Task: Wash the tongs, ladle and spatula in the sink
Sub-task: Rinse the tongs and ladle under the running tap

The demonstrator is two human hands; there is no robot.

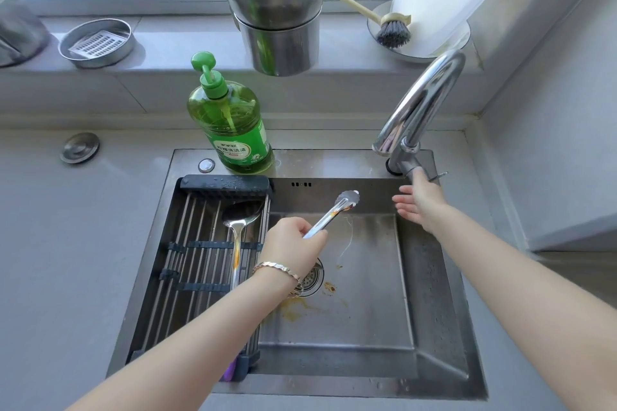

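- While I am watching through the head camera, my left hand (293, 240) is gripping the tongs (330, 213) by their handle end, fingers curled round it, holding them tilted over the sink (430, 277) with the scalloped tips pointing toward the back wall.
- My right hand (417, 203) is hanging spread and empty, fingers straight, just below the faucet (420, 107) base at the sink's back right corner.
- A ladle (238, 220) is lying on the drying rack (197, 243) covering the sink's left side, bowl away from me.
- Orange residue is staining the basin floor near the drain (312, 277).
- A green soap bottle (230, 123) is standing on the counter (66, 227) behind the rack.
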